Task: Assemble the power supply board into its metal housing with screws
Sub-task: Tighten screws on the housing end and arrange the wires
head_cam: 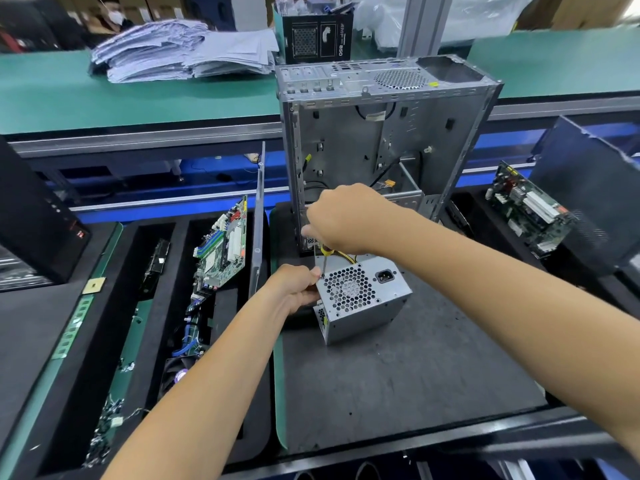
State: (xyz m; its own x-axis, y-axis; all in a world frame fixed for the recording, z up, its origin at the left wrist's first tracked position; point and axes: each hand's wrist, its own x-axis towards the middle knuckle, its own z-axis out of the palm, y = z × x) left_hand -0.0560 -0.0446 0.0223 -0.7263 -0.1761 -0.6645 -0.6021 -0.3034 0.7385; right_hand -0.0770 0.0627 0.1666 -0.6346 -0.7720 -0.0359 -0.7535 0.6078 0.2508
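A person is judged to be at the screw-driving step: a screw at the upper left corner of the power supply (362, 296) is being turned, so the next move likely calls for keeping the tip seated and the box steady. The right hand (341, 220) is curled closed around the yellow handle of a screwdriver (325, 261), whose thin shaft points straight down from under the hand to the corner of the fan grille. The left hand (296, 287), below and a little left of the right, grips the box's left edge, fingers wrapped around it (the screw itself is too small to make out). The box sits tilted on the dark mat (398, 375), just in front of the open case (381, 140) beyond both hands.
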